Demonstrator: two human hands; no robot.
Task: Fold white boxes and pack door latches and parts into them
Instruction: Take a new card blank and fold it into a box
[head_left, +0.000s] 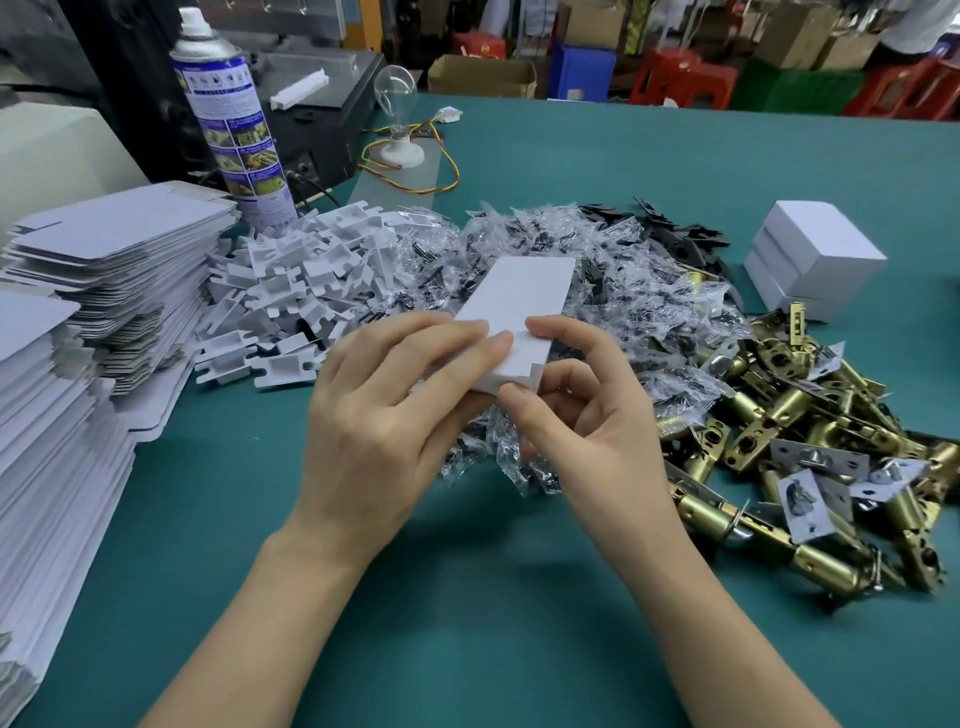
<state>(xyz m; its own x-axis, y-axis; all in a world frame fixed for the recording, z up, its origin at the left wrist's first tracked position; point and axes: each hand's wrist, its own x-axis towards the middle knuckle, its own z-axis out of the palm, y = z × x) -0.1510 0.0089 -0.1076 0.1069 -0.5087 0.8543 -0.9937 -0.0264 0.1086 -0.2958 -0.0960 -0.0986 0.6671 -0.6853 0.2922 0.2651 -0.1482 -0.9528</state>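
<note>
I hold one white box (511, 317) in both hands, just above the near edge of the heap of clear plastic bags (639, 312), which I take as my landmark. The box is already folded into shape and is tilted, with its far end over the heap and its near end between my hands. My left hand (384, 410) grasps the near end from the left, with the fingers laid over the top face; its thumb I cannot see. My right hand (582, 415) pinches the same end from the right, with the forefinger on the top face and the thumb against the small flap at the near corner. To the left of the heap, and touching it, lies a pile of white plastic inserts (296, 291), and further left stand the stacks of flat box blanks (104, 270). To the right of the heap lie the brass door latches (810, 441), piled loosely. Beyond the latches, right of the heap, sit the finished boxes (815, 260), stacked together. Behind the heap lie black plates (675, 228), and behind it to the left stand a spray can (228, 119) and a light bulb (397, 104) on a white base. Everything rests on the green table (467, 597)
</note>
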